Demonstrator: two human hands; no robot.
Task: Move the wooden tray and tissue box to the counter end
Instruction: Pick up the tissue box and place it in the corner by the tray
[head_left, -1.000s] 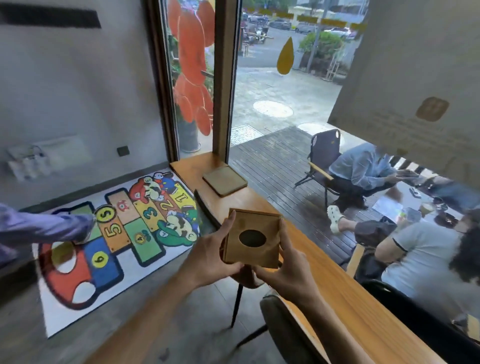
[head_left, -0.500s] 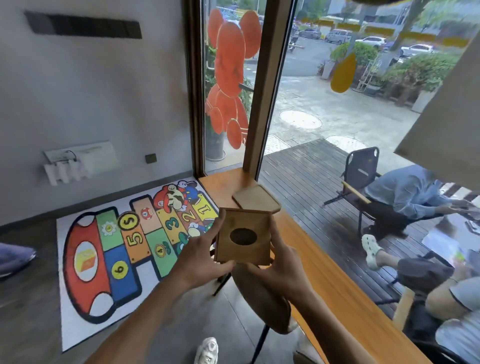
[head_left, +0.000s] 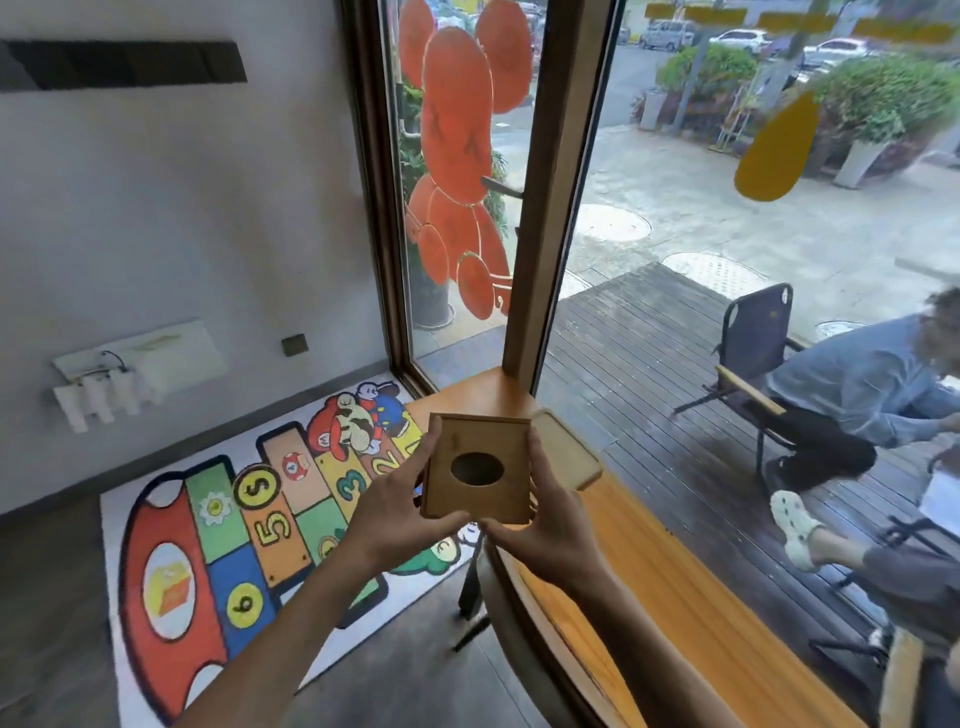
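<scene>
I hold a square wooden tissue box (head_left: 480, 444) with an oval hole in its top, lifted above the near edge of the long wooden counter (head_left: 670, 587). My left hand (head_left: 397, 501) grips its left side and my right hand (head_left: 545, 525) grips its right side and lower corner. Just behind the box, the flat wooden tray (head_left: 563, 449) lies on the counter near the far end by the window post; the box hides its left part.
A chair back (head_left: 524, 639) with dark legs stands below my hands at the counter's edge. A colourful hopscotch mat (head_left: 234, 525) covers the floor to the left. Beyond the window glass, people sit on chairs (head_left: 758, 343) on a wooden deck.
I have carried the tissue box forward along the counter; the tray and the window post now appear much closer, and the box overlaps the tray in view.
</scene>
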